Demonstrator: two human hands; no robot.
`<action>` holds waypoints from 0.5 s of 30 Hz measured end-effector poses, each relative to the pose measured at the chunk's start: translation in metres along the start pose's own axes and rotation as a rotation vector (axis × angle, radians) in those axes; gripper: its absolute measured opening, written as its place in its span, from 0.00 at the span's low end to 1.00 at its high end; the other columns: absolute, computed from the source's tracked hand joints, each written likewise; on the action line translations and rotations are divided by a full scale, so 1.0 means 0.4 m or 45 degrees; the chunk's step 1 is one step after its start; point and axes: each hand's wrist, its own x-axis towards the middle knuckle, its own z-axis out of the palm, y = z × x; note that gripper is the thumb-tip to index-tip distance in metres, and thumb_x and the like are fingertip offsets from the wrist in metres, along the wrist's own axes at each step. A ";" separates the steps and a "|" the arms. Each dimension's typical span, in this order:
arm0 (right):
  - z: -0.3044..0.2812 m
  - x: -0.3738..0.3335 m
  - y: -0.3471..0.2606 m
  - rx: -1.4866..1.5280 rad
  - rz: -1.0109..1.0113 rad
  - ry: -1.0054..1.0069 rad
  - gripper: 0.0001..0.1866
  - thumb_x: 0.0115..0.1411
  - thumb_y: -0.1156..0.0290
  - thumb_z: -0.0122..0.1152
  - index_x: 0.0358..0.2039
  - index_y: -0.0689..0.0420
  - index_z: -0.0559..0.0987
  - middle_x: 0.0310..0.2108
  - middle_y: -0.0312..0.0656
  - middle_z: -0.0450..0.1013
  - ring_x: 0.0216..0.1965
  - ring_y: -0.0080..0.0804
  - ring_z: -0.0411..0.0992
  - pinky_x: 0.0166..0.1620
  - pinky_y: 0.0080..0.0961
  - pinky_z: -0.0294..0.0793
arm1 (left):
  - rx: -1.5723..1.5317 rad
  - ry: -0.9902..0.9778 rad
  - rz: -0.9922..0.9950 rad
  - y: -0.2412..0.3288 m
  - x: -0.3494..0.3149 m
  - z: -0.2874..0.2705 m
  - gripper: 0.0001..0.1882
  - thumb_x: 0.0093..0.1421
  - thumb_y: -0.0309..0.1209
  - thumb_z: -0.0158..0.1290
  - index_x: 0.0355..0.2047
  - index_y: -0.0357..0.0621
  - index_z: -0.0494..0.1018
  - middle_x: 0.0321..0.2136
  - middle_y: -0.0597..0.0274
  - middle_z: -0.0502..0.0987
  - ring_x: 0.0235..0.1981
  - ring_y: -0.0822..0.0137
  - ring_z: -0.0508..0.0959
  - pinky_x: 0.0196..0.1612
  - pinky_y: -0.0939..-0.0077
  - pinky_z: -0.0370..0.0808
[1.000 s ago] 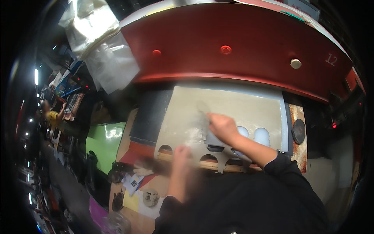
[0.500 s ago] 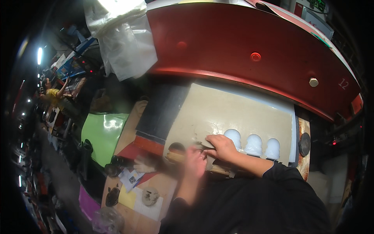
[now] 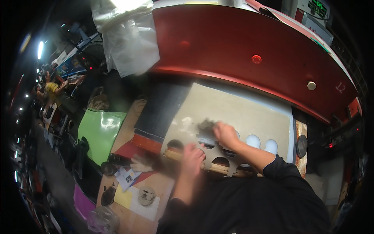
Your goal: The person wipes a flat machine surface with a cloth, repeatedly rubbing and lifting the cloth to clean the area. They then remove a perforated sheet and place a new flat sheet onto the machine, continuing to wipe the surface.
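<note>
A large beige sheet (image 3: pixel 233 105) lies in front of me, with arched openings along its near edge. My right hand (image 3: pixel 226 135) is closed on a small grey cut-out piece (image 3: pixel 206 125), blurred by motion, just above the sheet. Nearer to me, my left hand (image 3: pixel 193 156) is at the sheet's near edge beside the openings. Its fingers are curled and slightly blurred, and what they grip, if anything, is hidden. Light-blue rounded pieces (image 3: pixel 253 141) lie in a row on the sheet to the right of my right hand, one partly hidden behind it.
Beyond the sheet stands a broad red machine front (image 3: pixel 218 43). A clear plastic bag (image 3: pixel 130 50) hangs at its left end. On the wooden table (image 3: pixel 128 212) at lower left are a glove (image 3: pixel 141 163), papers and a round grey lump (image 3: pixel 147 196). Another person (image 3: pixel 54 89) stands far left.
My right hand has lifted the grey piece up off the sheet, uncovering dark arched openings. My left hand has shifted slightly and remains at the near edge. The view has tilted a little.
</note>
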 end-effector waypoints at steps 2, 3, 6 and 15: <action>-0.038 0.071 0.069 0.186 0.278 0.290 0.14 0.63 0.62 0.53 0.34 0.63 0.74 0.26 0.61 0.74 0.30 0.63 0.73 0.34 0.52 0.71 | 0.177 0.093 -0.027 0.018 -0.010 -0.019 0.18 0.63 0.26 0.49 0.51 0.50 0.59 0.46 0.50 0.71 0.34 0.67 0.72 0.43 0.69 0.72; -0.066 0.101 0.108 0.113 0.310 0.389 0.14 0.64 0.63 0.52 0.32 0.64 0.73 0.28 0.62 0.74 0.32 0.63 0.73 0.36 0.50 0.72 | 0.257 0.156 -0.042 0.028 -0.015 -0.032 0.18 0.63 0.26 0.49 0.51 0.50 0.59 0.46 0.50 0.72 0.33 0.67 0.72 0.41 0.70 0.72; -0.111 0.165 0.179 0.475 0.496 0.559 0.14 0.64 0.64 0.52 0.33 0.64 0.74 0.29 0.62 0.74 0.33 0.61 0.73 0.36 0.48 0.71 | 0.887 0.323 0.324 0.064 0.006 -0.078 0.14 0.63 0.27 0.52 0.47 0.45 0.63 0.37 0.60 0.72 0.34 0.70 0.73 0.39 0.75 0.72; 0.036 0.182 -0.102 0.026 -0.234 0.332 0.08 0.54 0.72 0.55 0.35 0.56 0.75 0.25 0.52 0.74 0.28 0.53 0.74 0.33 0.46 0.74 | -0.034 0.196 0.140 0.118 0.110 -0.160 0.10 0.64 0.26 0.52 0.45 0.42 0.67 0.32 0.69 0.69 0.33 0.77 0.69 0.35 0.80 0.69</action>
